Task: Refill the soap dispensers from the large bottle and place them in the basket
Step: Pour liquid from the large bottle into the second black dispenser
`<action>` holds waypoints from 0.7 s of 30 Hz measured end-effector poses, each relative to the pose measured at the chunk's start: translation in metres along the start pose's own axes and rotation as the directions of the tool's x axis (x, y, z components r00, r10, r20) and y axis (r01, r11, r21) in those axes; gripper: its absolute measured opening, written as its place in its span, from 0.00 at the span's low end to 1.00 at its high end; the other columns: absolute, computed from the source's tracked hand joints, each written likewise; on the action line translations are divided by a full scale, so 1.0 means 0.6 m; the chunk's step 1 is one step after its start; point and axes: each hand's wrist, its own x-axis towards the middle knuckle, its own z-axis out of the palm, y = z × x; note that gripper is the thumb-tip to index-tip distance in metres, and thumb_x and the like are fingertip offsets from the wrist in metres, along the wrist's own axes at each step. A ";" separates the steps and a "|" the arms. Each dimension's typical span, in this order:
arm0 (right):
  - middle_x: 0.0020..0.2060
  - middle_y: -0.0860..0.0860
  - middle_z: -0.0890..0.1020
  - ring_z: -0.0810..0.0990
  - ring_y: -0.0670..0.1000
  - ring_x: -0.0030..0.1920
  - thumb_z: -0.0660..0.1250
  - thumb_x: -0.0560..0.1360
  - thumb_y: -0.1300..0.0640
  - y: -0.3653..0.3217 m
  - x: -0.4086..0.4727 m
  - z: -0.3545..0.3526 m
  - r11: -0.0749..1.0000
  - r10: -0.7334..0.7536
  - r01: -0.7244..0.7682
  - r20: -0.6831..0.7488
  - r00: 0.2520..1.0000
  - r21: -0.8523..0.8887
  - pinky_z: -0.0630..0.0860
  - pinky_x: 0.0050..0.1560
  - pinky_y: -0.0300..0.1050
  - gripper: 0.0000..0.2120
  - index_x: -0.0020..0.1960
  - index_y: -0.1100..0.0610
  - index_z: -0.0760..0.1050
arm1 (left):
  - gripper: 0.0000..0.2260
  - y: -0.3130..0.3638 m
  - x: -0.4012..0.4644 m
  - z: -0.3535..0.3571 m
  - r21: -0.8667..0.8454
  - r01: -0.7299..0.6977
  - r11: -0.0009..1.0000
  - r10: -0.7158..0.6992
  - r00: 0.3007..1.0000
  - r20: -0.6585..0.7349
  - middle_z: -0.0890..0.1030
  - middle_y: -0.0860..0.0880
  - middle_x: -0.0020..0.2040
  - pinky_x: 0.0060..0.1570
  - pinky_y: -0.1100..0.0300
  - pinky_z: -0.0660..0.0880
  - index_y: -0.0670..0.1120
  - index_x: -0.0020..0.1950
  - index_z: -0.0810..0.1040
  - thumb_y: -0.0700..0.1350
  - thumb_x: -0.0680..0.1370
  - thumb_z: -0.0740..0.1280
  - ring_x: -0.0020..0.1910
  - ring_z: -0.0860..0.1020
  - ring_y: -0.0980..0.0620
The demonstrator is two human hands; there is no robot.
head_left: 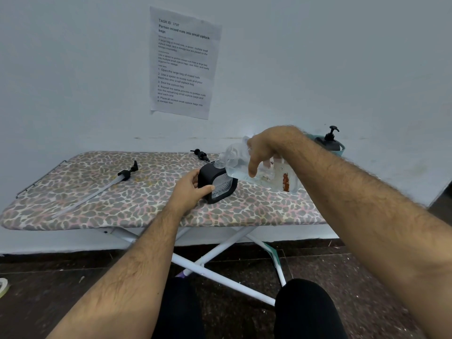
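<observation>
head view: right hand (259,152) around tilted large bottle (259,174), left hand (193,187) around dispenser (217,184), basket (341,149) half hidden.

On the bench (102,204) before you, the open dispenser (217,183) stands near the middle, with the large bottle (259,171) tipped over it from the right. One pump (127,173) lies to its left, another pump (201,154) just behind it. The basket (338,148), holding a capped dispenser (329,140), sits far right at the back.

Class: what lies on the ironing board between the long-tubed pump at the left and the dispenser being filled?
Nothing: the head view shows only bare patterned cover between the long-tubed pump and the dispenser.
</observation>
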 end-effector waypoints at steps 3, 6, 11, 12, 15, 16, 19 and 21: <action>0.53 0.55 0.83 0.81 0.55 0.41 0.77 0.69 0.49 -0.001 0.001 -0.001 1.000 0.002 -0.002 0.001 1.000 -0.005 0.78 0.57 0.58 0.36 0.71 0.57 0.66 | 0.29 0.001 -0.001 0.000 0.007 -0.002 1.000 0.002 1.000 -0.003 0.77 0.47 0.65 0.64 0.55 0.73 0.44 0.72 0.70 0.42 0.73 0.75 0.63 0.76 0.50; 0.52 0.55 0.83 0.82 0.55 0.41 0.78 0.69 0.49 -0.001 0.002 -0.001 1.000 0.004 -0.004 0.003 1.000 -0.003 0.77 0.58 0.59 0.36 0.71 0.57 0.66 | 0.29 0.001 -0.001 -0.001 0.007 -0.003 1.000 0.003 1.000 -0.002 0.77 0.46 0.65 0.65 0.53 0.73 0.44 0.71 0.70 0.43 0.73 0.75 0.63 0.76 0.49; 0.53 0.55 0.83 0.81 0.55 0.41 0.77 0.69 0.49 -0.002 0.001 -0.002 1.000 0.010 -0.010 0.001 1.000 -0.008 0.77 0.58 0.58 0.36 0.71 0.57 0.66 | 0.28 0.001 -0.002 0.000 0.008 0.002 1.000 -0.002 1.000 -0.007 0.78 0.47 0.65 0.64 0.53 0.73 0.45 0.71 0.70 0.43 0.73 0.75 0.63 0.76 0.50; 0.53 0.55 0.83 0.81 0.55 0.42 0.77 0.69 0.49 -0.002 0.002 -0.002 1.000 0.010 -0.010 0.000 1.000 -0.010 0.77 0.58 0.58 0.36 0.71 0.57 0.66 | 0.28 0.002 -0.002 0.000 0.005 0.001 1.000 -0.001 1.000 -0.007 0.78 0.47 0.65 0.63 0.55 0.73 0.45 0.71 0.70 0.43 0.73 0.75 0.62 0.76 0.50; 0.52 0.55 0.84 0.82 0.56 0.42 0.78 0.69 0.49 -0.002 0.004 -0.002 1.000 0.011 -0.011 0.004 1.000 -0.009 0.77 0.58 0.59 0.36 0.71 0.57 0.66 | 0.28 0.003 -0.002 0.000 -0.002 0.002 1.000 -0.002 1.000 -0.008 0.78 0.46 0.65 0.63 0.56 0.74 0.44 0.71 0.70 0.42 0.73 0.75 0.62 0.77 0.50; 0.52 0.56 0.84 0.82 0.56 0.42 0.78 0.69 0.49 -0.003 0.004 -0.002 1.000 0.012 -0.012 0.006 1.000 -0.008 0.77 0.59 0.59 0.37 0.71 0.57 0.66 | 0.28 0.003 -0.002 0.001 -0.003 0.002 1.000 -0.002 1.000 -0.008 0.78 0.47 0.64 0.62 0.56 0.74 0.44 0.71 0.70 0.42 0.73 0.75 0.62 0.77 0.51; 0.53 0.56 0.83 0.81 0.55 0.40 0.77 0.69 0.49 -0.003 0.003 -0.002 1.000 0.008 -0.008 0.005 1.000 -0.011 0.78 0.56 0.57 0.37 0.72 0.57 0.65 | 0.28 0.003 -0.002 0.001 -0.006 0.003 1.000 -0.003 1.000 -0.010 0.78 0.47 0.64 0.60 0.58 0.74 0.44 0.71 0.71 0.42 0.73 0.75 0.61 0.77 0.51; 0.54 0.57 0.83 0.80 0.54 0.39 0.77 0.70 0.49 -0.003 0.000 -0.002 1.000 0.003 -0.003 0.000 1.000 -0.023 0.77 0.51 0.54 0.37 0.72 0.58 0.64 | 0.28 0.003 -0.002 0.001 -0.001 0.000 1.000 0.000 1.000 -0.014 0.78 0.47 0.63 0.60 0.58 0.73 0.44 0.71 0.71 0.42 0.73 0.75 0.62 0.77 0.50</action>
